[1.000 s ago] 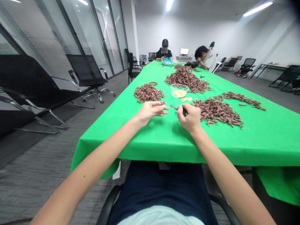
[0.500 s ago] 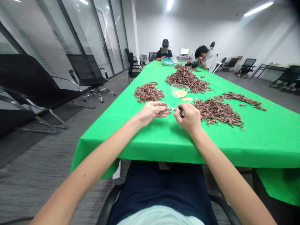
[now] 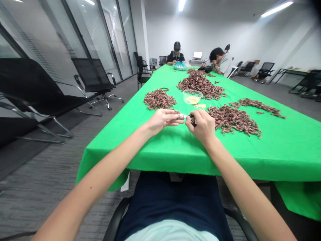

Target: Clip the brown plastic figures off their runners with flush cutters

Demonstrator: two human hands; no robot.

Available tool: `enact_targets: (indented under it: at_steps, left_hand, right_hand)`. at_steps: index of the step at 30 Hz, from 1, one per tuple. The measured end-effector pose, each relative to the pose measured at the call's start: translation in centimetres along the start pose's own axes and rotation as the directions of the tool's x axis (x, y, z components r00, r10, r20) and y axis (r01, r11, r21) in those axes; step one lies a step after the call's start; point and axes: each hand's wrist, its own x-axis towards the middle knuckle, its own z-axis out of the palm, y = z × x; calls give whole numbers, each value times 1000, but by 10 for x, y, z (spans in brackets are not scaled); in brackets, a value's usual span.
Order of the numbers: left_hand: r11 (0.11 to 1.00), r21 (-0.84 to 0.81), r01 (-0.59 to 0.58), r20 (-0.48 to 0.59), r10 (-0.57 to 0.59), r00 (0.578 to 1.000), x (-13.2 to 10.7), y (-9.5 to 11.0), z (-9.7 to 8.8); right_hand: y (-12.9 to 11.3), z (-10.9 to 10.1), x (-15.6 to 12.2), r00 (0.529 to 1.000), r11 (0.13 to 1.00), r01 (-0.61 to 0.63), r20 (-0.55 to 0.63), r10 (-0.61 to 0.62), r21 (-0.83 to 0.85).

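My left hand [image 3: 162, 120] hovers over the green tablecloth [image 3: 175, 147], its fingers pinched on a small brown piece that I can barely make out. My right hand [image 3: 202, 125] is closed round a thin metal tool [image 3: 184, 116], probably tweezers, whose tip meets the left fingertips. A heap of small brown pieces [image 3: 232, 119] lies just right of my right hand. A second heap [image 3: 158, 99] sits beyond my left hand. A clear plastic bowl [image 3: 192, 96] with pale yellow bits stands behind both hands.
A larger brown heap [image 3: 200, 85] and a long strip of pieces [image 3: 258, 106] lie farther up the table. Two people sit at the far end by a blue bag [image 3: 180, 66]. Black office chairs [image 3: 94, 82] stand along the glass wall on the left.
My right hand has moved left with the tool, so its tip now meets my left fingertips. The left hand has closed a little round the small piece.
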Motion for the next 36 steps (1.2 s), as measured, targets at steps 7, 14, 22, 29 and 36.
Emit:
enact_targets:
  at_steps: [7, 14, 22, 29, 36]
  left_hand:
    - [1000, -3, 24, 19, -24, 1000, 0, 0, -1]
    - [998, -12, 58, 14, -58, 998, -1, 2, 0]
    - [990, -89, 106, 6, -106, 994, 0, 4, 2]
    - [985, -137, 102, 0, -103, 995, -1, 3, 1]
    - [986, -158, 51, -22, -55, 998, 2, -5, -1]
  right_hand:
    - [0, -1, -1, 1000, 1000, 19, -4, -19, -15]
    - [0, -1, -2, 1000, 1000, 24, -4, -24, -21]
    - [-2, 0, -2, 1000, 1000, 2, -15, -2, -20]
    - [-4, 0, -2, 999, 1000, -11, -31, 10, -11]
    - [-6, 0, -1, 1000, 1000, -13, -26, 13, -3]
